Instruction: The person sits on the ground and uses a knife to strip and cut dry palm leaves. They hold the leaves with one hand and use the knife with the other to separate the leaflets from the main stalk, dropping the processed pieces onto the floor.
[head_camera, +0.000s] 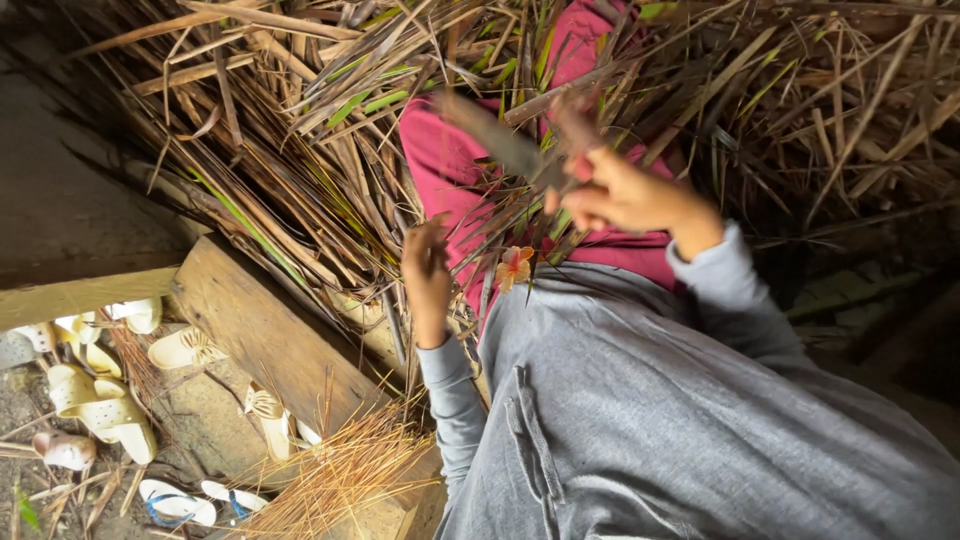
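A big heap of dry brown and green palm-like leaves (290, 150) lies across my lap, over pink trousers (440, 165). My left hand (428, 272) is closed around a few thin dry leaf strips (395, 320) near my knee. My right hand (625, 195) is raised above the lap. It grips a blurred grey blade, apparently a knife (500, 142), which points up and to the left over the leaves. Grey sleeves (735, 290) cover both arms. The two hands are about a hand's width apart.
A thick wooden beam (265, 335) runs diagonally at lower left. Below it are a bundle of thin straw sticks (340, 475) and several pale sandals (105, 405) on a dirt floor. More dry leaves (850, 110) pile up at upper right.
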